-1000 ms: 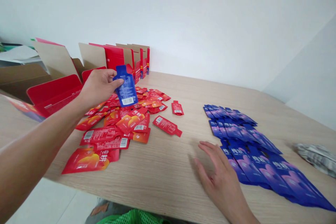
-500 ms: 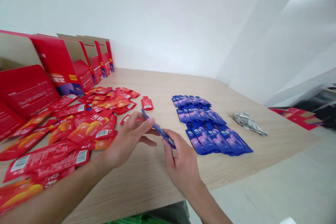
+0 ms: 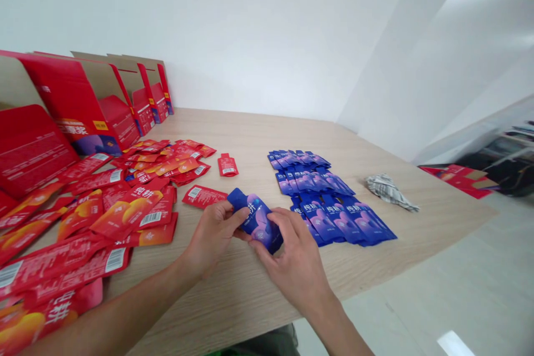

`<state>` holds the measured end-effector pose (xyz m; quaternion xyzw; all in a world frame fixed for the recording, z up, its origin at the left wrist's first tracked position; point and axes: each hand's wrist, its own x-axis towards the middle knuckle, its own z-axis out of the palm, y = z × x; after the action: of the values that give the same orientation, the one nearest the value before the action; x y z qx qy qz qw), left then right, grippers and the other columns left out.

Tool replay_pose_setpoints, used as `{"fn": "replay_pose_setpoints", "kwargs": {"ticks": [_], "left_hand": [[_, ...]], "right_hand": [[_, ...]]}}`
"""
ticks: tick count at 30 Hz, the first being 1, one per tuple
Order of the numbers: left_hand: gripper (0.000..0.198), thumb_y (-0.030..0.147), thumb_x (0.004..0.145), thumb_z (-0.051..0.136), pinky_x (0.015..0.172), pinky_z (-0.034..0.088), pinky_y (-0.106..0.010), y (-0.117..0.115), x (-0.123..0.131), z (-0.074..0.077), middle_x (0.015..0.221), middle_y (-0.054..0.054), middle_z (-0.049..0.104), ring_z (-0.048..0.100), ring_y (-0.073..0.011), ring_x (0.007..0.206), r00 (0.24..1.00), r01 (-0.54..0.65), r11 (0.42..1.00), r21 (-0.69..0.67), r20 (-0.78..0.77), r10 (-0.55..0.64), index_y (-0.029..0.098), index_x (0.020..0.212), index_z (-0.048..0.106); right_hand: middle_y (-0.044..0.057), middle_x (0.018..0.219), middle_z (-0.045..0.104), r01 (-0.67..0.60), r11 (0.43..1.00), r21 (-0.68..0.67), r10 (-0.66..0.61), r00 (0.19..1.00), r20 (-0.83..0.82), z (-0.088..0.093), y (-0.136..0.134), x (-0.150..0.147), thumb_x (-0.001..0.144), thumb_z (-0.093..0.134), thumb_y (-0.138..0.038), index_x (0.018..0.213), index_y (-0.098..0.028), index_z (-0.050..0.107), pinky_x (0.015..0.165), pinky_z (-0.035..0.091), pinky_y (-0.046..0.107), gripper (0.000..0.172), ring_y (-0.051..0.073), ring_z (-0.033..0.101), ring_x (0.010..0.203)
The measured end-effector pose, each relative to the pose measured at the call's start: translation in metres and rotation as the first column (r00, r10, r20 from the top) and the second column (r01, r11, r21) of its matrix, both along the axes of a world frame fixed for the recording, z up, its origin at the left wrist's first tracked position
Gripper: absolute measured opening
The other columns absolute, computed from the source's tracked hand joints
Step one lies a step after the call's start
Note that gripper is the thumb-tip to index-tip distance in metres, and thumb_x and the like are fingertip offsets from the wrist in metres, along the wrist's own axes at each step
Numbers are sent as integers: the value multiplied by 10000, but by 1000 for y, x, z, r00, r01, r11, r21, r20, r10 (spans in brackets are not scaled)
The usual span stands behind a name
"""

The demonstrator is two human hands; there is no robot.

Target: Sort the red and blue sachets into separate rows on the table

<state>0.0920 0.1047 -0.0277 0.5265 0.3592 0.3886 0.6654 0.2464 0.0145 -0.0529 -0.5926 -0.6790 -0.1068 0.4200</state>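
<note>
Between both hands, above the table, is a blue pouch (image 3: pixel 259 221) with purple fruit printed on its front, tilted so that its face shows. My left hand (image 3: pixel 217 233) pinches its upper left end near the neck. My right hand (image 3: pixel 294 253) grips the lower right end, thumb below and fingers on top. Right of my hands, overlapping blue pouches (image 3: pixel 334 217) lie face up in three rows. Just beyond my left hand a red pouch (image 3: pixel 204 196) lies flat, and a smaller-looking red pouch (image 3: pixel 227 166) lies farther back.
A loose heap of red and orange pouches (image 3: pixel 137 208) covers the table's left side. Behind it stand several open red cartons (image 3: pixel 67 103). A crumpled grey-and-white cloth or paper (image 3: pixel 390 191) lies at the right. Flattened red cardboard (image 3: pixel 459 178) sits beyond the table's right edge.
The blue pouch has turned from edge-on to face-on in my hands. My left hand's fingers have closed in on its end. The view has shifted slightly.
</note>
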Motion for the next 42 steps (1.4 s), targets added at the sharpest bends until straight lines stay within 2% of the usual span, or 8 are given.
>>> {"fn": "replay_pose_setpoints", "kwargs": {"ticks": [8, 13, 16, 20, 36, 38, 40, 42], "left_hand": [[412, 540, 772, 861, 698, 599, -325, -4, -3, -1, 845, -91, 819, 771, -215, 722, 984, 180, 984, 8, 7, -180, 191, 940, 721], [290, 430, 753, 842, 664, 567, -311, 1, -8, -4, 813, -77, 811, 748, -195, 683, 983, 179, 984, 19, -32, -179, 198, 869, 711], [249, 390, 748, 817, 654, 552, -301, 1, -8, -4, 796, -72, 806, 736, -187, 672, 984, 171, 985, 12, -44, -171, 196, 859, 708], [239, 367, 737, 800, 652, 544, -295, 0, -7, -3, 792, -71, 804, 728, -181, 667, 982, 182, 983, 9, -54, -181, 186, 858, 702], [184, 320, 749, 745, 666, 552, -299, 3, -22, 3, 793, -62, 802, 731, -184, 689, 973, 196, 978, 69, -139, -185, 187, 859, 678], [168, 326, 780, 715, 686, 562, -308, 8, -31, 9, 808, -64, 801, 738, -193, 717, 962, 224, 965, 137, -190, -196, 187, 870, 686], [173, 351, 825, 674, 704, 566, -314, 21, -46, 18, 823, -65, 798, 744, -207, 753, 944, 229, 932, 282, -297, -143, 190, 878, 706], [197, 370, 875, 633, 735, 563, -315, 43, -69, 29, 862, -59, 801, 747, -221, 811, 887, 185, 848, 497, -456, 74, 201, 893, 732]], "right_hand": [[136, 1124, 773, 289, 952, 97, -300, 946, 121, 27, -15, 66, 983, 626, -424, 1147, -186, 683, 896, 598, 410, 294, 278, 747, 975], [155, 981, 785, 705, 702, -98, -656, 694, 297, 41, -30, 156, 931, 589, -547, 1066, -173, 748, 777, 552, 430, 428, 343, 740, 879], [155, 922, 779, 798, 532, -282, -669, 601, 437, 38, -35, 178, 929, 574, -572, 1048, -191, 754, 702, 524, 423, 438, 368, 737, 864], [176, 899, 770, 798, 458, -392, -622, 603, 499, 35, -35, 173, 947, 526, -594, 1026, -215, 774, 664, 519, 432, 460, 394, 735, 897], [209, 812, 747, 788, 428, -442, -599, 614, 514, 23, -29, 180, 960, 501, -707, 1061, -187, 778, 665, 540, 476, 598, 423, 740, 835], [219, 807, 744, 785, 498, -367, -579, 617, 533, 19, -32, 186, 965, 501, -715, 1036, -165, 767, 679, 545, 500, 616, 432, 732, 812], [248, 906, 754, 725, 666, -175, -562, 642, 521, 16, -32, 186, 988, 472, -702, 1052, -133, 748, 749, 559, 542, 635, 447, 727, 868], [263, 1071, 750, 561, 826, 58, -523, 723, 451, 11, -30, 175, 1025, 462, -633, 1102, -110, 722, 876, 564, 571, 589, 443, 719, 985]]}}
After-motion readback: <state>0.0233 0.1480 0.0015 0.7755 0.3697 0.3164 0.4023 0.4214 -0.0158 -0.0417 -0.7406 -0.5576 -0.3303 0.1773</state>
